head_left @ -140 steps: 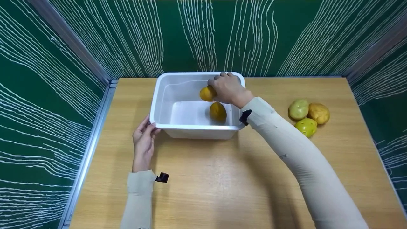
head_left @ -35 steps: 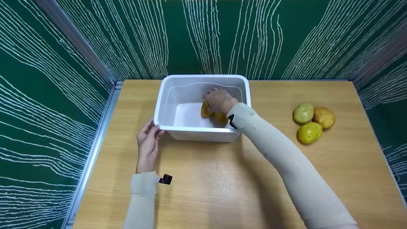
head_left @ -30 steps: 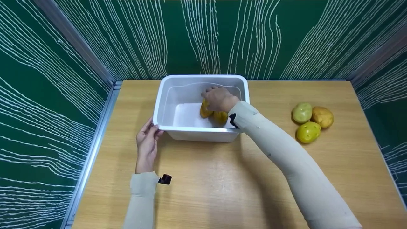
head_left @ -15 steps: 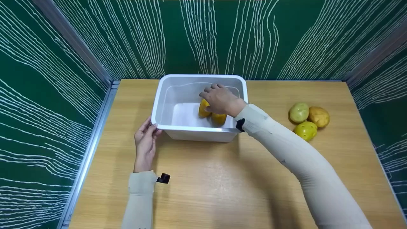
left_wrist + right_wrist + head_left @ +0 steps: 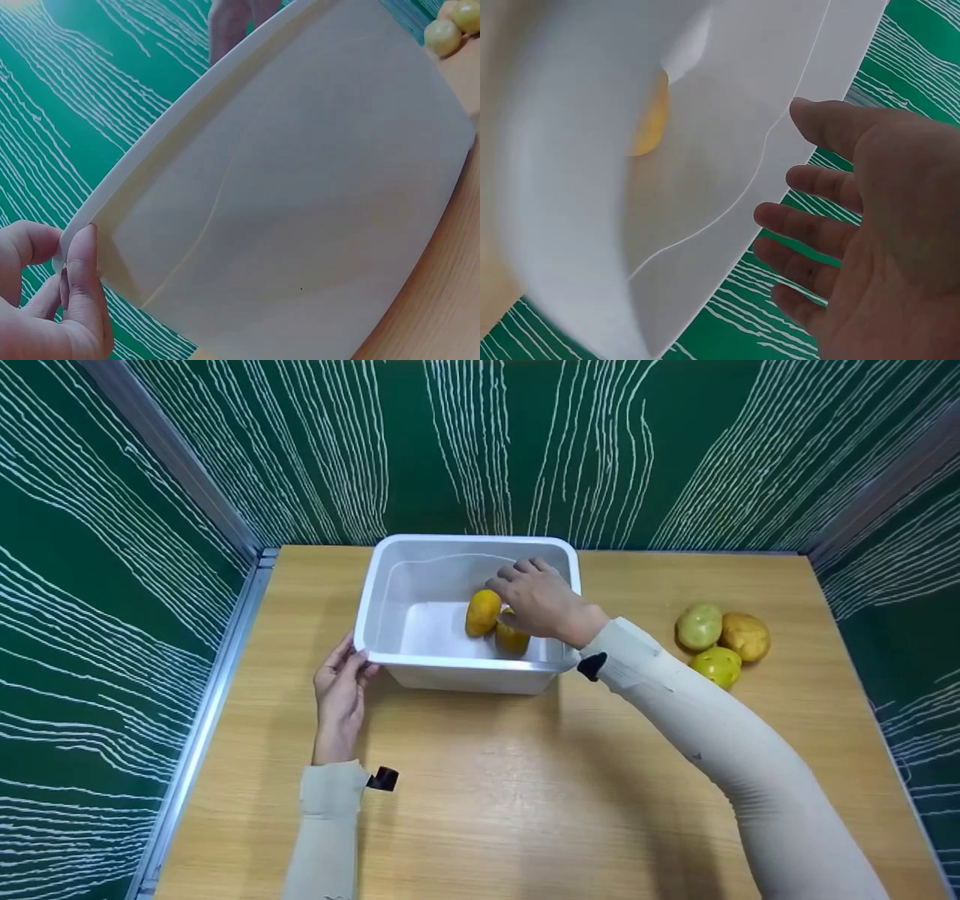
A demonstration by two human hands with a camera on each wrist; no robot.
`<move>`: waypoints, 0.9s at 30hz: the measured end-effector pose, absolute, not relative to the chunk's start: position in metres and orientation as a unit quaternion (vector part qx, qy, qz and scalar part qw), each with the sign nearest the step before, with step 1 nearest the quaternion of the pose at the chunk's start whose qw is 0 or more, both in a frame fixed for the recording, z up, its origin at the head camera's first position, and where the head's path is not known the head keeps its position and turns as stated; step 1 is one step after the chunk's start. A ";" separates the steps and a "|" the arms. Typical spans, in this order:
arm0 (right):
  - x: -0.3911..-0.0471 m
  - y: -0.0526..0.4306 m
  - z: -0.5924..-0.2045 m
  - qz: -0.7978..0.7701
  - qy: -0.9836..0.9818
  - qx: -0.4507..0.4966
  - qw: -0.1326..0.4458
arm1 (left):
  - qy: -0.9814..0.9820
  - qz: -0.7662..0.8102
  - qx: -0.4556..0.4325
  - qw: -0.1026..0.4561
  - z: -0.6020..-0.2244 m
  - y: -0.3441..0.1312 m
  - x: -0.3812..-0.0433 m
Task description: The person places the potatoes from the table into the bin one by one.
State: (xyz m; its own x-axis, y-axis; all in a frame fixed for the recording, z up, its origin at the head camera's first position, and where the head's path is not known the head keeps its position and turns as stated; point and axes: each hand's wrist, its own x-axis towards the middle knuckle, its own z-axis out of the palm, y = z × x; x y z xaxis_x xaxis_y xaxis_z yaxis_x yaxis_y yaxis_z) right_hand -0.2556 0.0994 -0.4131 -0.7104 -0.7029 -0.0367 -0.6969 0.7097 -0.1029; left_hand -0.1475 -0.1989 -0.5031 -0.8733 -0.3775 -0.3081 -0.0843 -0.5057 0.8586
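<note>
Holding nothing, the right hand (image 5: 544,600) hangs over the right side of one white bin (image 5: 465,663), its fingers and thumb spread apart, as the right wrist view shows. The left hand (image 5: 341,690) clamps the bin's near left corner, thumb and fingers pinching the rim. Two yellow fruits lie side by side on the bin's floor: a left yellow fruit (image 5: 483,613), in plain sight, and a right yellow fruit (image 5: 512,639), partly hidden behind the right hand. Whether the two fruits touch, I cannot tell. Three more fruits sit close together on the table (image 5: 465,780), well to the right of the bin: one green fruit (image 5: 700,626), one orange-brown fruit (image 5: 747,636) and one yellow-green fruit (image 5: 718,666) with dots. Two pale sleeves (image 5: 750,750) cover the arms, each with one black piece (image 5: 383,778) at the wrist.

In the earliest frame the right hand grips one yellow fruit above the bin, and only one lies inside; now both rest on the floor. Half a second ago that hand covers more of them; now it is farther right. The left hand keeps the same corner, and the three outside fruits stay grouped.
</note>
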 end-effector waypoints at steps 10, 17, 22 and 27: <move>-0.252 0.122 -0.419 -0.093 0.930 -0.352 0.046 | -0.487 -0.836 0.236 0.088 -0.503 -0.199 -0.146; -0.252 0.144 -0.419 -0.107 0.938 -0.329 0.027 | -0.477 -0.845 0.226 0.088 -0.503 -0.200 -0.147; -0.251 0.166 -0.423 -0.134 0.943 -0.304 0.018 | -0.475 -0.846 0.226 0.086 -0.504 -0.201 -0.146; -0.249 0.187 -0.431 -0.154 0.946 -0.286 0.010 | -0.477 -0.846 0.224 0.085 -0.504 -0.201 -0.146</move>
